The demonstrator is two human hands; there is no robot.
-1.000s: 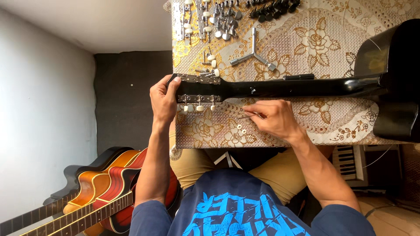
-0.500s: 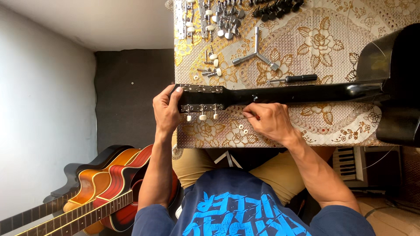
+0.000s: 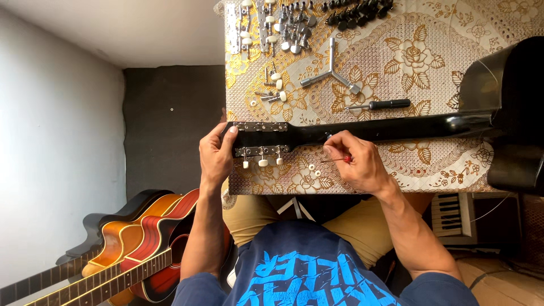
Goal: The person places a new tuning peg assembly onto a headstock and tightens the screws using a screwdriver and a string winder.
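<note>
Two hands at work on one black guitar, which lies across our table with its gold floral cloth; we place everything else from that guitar. Its body hangs off the table's right end, the neck runs left, and the headstock sits near the table's front left corner. Beyond the neck lie a three-armed wrench, a black-handled screwdriver, and rows of loose tuning pegs at the far edge. Our left hand is clenched around the end of the headstock, thumb on top. Our right hand rests just in front of the neck, fingers pinched on a small red-handled tool. Smallest: a few white washers on the cloth, just in front of the headstock.
</note>
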